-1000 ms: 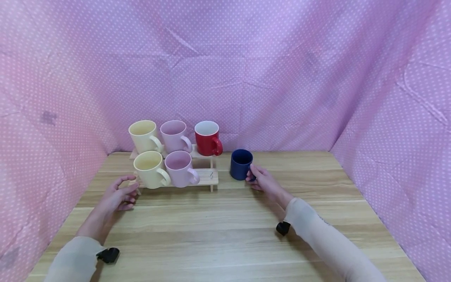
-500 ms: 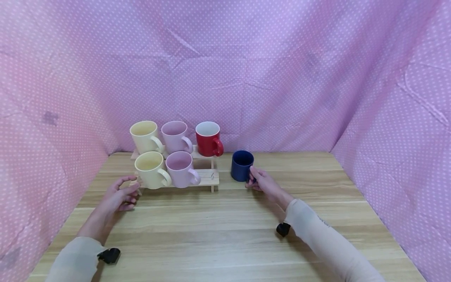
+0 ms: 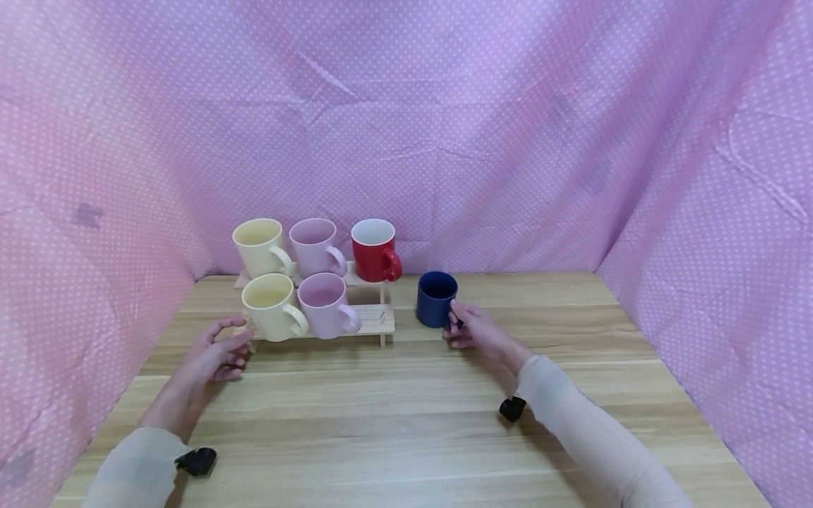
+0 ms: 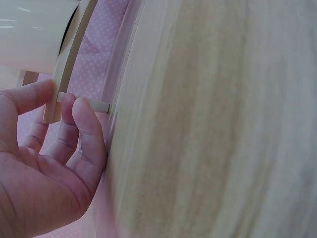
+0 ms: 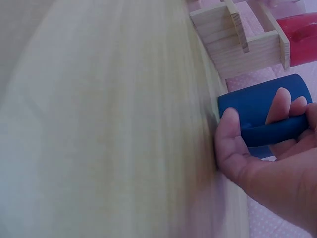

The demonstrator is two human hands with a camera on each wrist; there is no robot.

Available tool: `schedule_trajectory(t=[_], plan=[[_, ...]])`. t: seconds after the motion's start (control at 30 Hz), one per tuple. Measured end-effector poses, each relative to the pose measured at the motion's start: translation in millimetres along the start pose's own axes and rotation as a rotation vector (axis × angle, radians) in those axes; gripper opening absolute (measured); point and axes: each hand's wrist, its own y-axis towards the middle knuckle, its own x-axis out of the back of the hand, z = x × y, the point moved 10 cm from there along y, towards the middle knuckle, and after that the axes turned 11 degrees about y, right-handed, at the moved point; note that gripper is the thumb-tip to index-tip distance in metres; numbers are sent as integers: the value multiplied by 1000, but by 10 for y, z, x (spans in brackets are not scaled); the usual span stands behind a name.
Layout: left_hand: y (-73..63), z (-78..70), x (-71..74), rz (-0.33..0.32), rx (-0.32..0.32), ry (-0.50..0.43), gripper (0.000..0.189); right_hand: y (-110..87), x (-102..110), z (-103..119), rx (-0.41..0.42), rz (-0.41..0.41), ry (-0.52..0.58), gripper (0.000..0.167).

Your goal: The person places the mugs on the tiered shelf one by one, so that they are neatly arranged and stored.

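Observation:
Low at the rack's left end, my left hand [image 3: 212,351] grips the two-tier wooden rack [image 3: 380,319]. The left wrist view shows its thumb against the shelf end [image 4: 51,113] and the other fingers curled beside the short leg [image 4: 96,105]. Over on the right, my right hand [image 3: 480,331] holds a dark blue mug [image 3: 434,308] by its handle. Fingers pass through the mug's handle [image 5: 275,131] in the right wrist view, with the mug upright on the table just right of the rack.
The upper tier carries a cream mug [image 3: 259,254], a pink mug [image 3: 312,254] and a red mug [image 3: 371,259]. Another cream mug [image 3: 269,314] and pink mug [image 3: 322,310] stand on the lower tier. Pink dotted cloth [image 3: 508,141] surrounds the wooden table [image 3: 381,423].

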Motion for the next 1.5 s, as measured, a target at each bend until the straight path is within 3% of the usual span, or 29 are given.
schedule_trajectory(t=[0.47, 0.73, 1.17, 1.5], plan=[[-19, 42, -3, -9, -7, -1, 35, -21, -53, 4, 74, 25, 92, 42], [-24, 27, -13, -8, 0, -6, 33, -145, -105, 57, 95, 26, 100, 42], [10, 23, 2, -2, 19, -26, 31, -546, -260, 394, 146, 132, 88, 43], [10, 8, 1, -9, 15, -36, 31, -664, -509, 509, 140, 235, 100, 43]])
